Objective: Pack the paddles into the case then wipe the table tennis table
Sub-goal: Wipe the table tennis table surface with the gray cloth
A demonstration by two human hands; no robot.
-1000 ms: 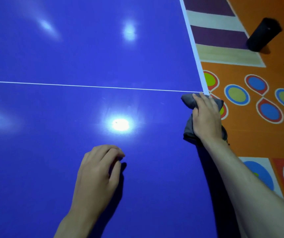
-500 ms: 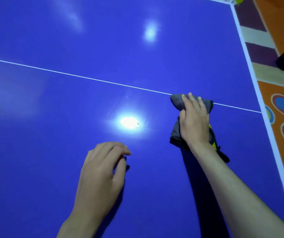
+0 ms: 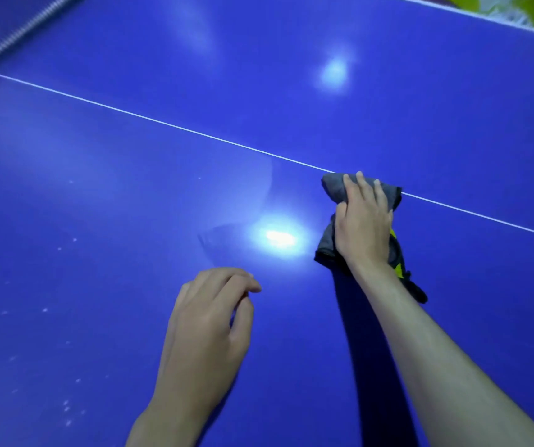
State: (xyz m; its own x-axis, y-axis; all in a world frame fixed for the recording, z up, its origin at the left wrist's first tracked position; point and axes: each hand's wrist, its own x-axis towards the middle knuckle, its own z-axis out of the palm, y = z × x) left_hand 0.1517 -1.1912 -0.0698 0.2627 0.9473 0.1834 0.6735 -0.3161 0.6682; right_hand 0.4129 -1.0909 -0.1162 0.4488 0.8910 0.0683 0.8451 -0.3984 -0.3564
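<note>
As the right hand (image 3: 364, 225), fingers spread flat on the grey cloth (image 3: 333, 188), has slid inward from the bench (image 3: 97, 156) edge along the white line (image 3: 162, 124), wiping advances. Left hand (image 3: 207, 324) rests loosely curled, holding nothing; specks remain left; paddles and case unseen.

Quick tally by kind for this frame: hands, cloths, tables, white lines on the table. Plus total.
Hands: 2, the left hand and the right hand
Cloths: 1, a grey cloth under the right hand
Tables: 1, a blue table
White lines: 1, the centre line
Total: 5
</note>
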